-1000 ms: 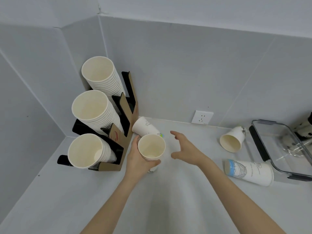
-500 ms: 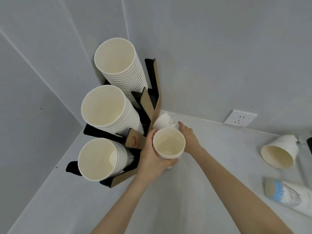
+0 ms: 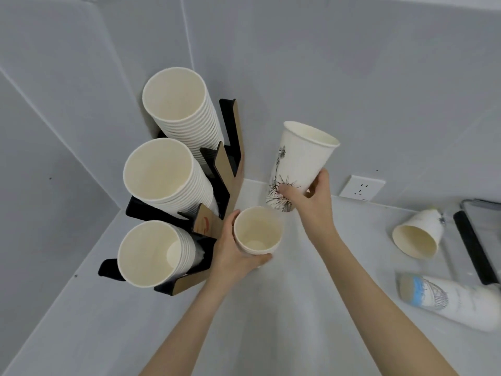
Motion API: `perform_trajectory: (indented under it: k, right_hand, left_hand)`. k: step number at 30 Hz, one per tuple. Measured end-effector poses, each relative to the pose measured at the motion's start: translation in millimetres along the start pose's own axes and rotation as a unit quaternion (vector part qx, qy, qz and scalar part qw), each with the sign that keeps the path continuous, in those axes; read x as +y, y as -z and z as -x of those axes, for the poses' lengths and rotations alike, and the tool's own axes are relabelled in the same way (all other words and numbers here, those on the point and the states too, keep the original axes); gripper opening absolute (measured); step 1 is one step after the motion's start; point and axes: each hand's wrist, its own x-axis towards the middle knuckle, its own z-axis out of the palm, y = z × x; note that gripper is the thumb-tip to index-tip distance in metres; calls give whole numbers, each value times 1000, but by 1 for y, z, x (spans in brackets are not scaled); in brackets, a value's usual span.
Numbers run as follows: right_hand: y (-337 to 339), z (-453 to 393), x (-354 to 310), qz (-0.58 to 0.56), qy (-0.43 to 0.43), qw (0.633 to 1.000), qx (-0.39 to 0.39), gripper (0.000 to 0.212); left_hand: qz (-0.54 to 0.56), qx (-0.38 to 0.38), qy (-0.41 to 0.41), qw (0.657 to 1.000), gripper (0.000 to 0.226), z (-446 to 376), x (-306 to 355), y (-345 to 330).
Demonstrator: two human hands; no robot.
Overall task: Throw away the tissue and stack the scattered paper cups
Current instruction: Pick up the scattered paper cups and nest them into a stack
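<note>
Since half a second ago, a tall printed cup [image 3: 299, 165] has been lifted off the counter [image 3: 271, 308] from its place beside the cup rack [image 3: 230, 169], where only its base end was seen behind the held stack. It is now carried in the air by the right hand [image 3: 309, 202], mouth up and tilted to the right, with the thumb across its lower print and the fingers wrapped round the far side. The right hand, which was reaching down behind the stack, is now raised above it.

A short stack of cups [image 3: 256, 234] is gripped by the left hand [image 3: 233, 253] just beside the rack's lower tier, much where it was before, mouth towards the camera. The lifted cup's base is held just above and behind this stack; whether they touch cannot be told.

A black line drawing of a crowned statue figure is printed down the side of the lifted cup; no lettering can be read on it. A red mark is seen on the rack's brown card front [image 3: 204, 222], too small to be read.

Three rows of nested cups are held in the rack. On the counter to the right, a plain cup [image 3: 416, 234] and a cup with a blue band [image 3: 450, 299] are left lying on their sides. A wall socket [image 3: 362, 187] is set above the counter's back edge. No tissue is seen.
</note>
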Motion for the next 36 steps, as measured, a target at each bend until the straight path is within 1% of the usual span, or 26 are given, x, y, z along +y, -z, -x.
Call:
perform_trajectory:
  k: [2,4,6,7,10,11,12,13,14,16,18,20,22,25,27,28,30,32,34,36]
  right_hand:
    - [0,11,-10,-28,7,999,-25,61]
    - [1,23,-10,-24,-1,999,-49,66]
    - [3,33,-3,28,-11,997,-70,75]
    - [4,39,1,54,-16,995,-80,76]
    - [4,59,14,145,-8,983,-115,66]
    - [6,64,21,186,-4,974,-127,69]
    - [9,69,27,222,-14,965,-140,79]
    - [14,75,31,243,-42,958,-147,89]
    - [19,79,35,247,-72,954,-151,94]
    - [31,86,40,241,-107,954,-142,93]
    - [45,92,44,225,-121,962,-95,84]
    - [64,96,46,171,-153,973,-12,68]
    - [87,101,48,115,-187,974,63,52]
    - [124,104,56,41,-221,962,156,39]
    - [150,103,61,-41,-252,943,212,31]
    - [163,102,64,-79,-273,928,239,27]
    - [188,100,69,-142,-321,892,286,29]
    - [209,98,75,-183,-354,863,311,41]
    - [225,95,80,-200,-374,847,319,48]
    - [235,90,83,-210,-384,839,324,51]
  left_hand:
    - [11,-6,-1,1000,102,0,-1,0]
    - [21,-11,1,1000,98,2,0,1]
    - [27,-8,-5,1000,92,3,2,2]
    - [30,-9,-8,999,89,6,4,2]
    - [25,-18,-13,999,81,11,9,2]
    - [17,-16,-20,1000,79,12,9,2]
    - [11,-14,-29,999,79,11,9,2]
    - [8,-13,-34,999,81,11,10,2]
    - [8,-12,-31,999,84,10,10,2]
    - [12,-12,-30,999,86,11,11,2]
    - [6,-2,-32,999,87,17,14,-1]
    - [1,-4,-32,999,90,24,17,-11]
    - [1,-25,-33,999,90,34,23,-28]
    - [12,-73,-45,996,88,48,38,-56]
    - [20,-98,-50,994,86,55,44,-78]
    - [21,-105,-50,993,87,58,47,-89]
    - [21,-116,-50,992,88,63,52,-108]
    - [21,-120,-47,991,89,66,55,-125]
    - [21,-122,-41,991,89,69,56,-139]
    - [22,-125,-37,991,89,71,57,-150]
